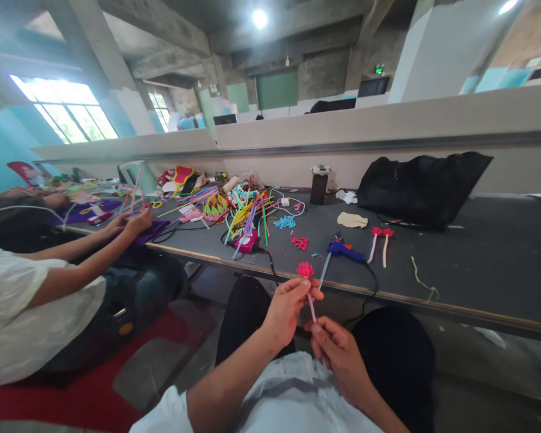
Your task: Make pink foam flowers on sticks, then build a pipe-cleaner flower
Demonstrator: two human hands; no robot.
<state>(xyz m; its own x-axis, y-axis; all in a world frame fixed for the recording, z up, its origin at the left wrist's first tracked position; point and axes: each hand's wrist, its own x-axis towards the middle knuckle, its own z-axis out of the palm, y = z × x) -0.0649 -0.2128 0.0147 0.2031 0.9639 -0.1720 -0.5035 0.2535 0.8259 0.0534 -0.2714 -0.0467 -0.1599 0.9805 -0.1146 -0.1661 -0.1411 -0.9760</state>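
Head view: left hand [288,308] pinches the flower stick [305,269] above the right hand [339,350], which grips its lower end; uneven twisting might snap it.

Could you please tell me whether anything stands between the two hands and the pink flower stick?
Nothing visible does. The left hand pinches the pink flower stick just below its bloom, and the right hand grips the lower end. Both touch it directly, over the lap, just short of the table edge.
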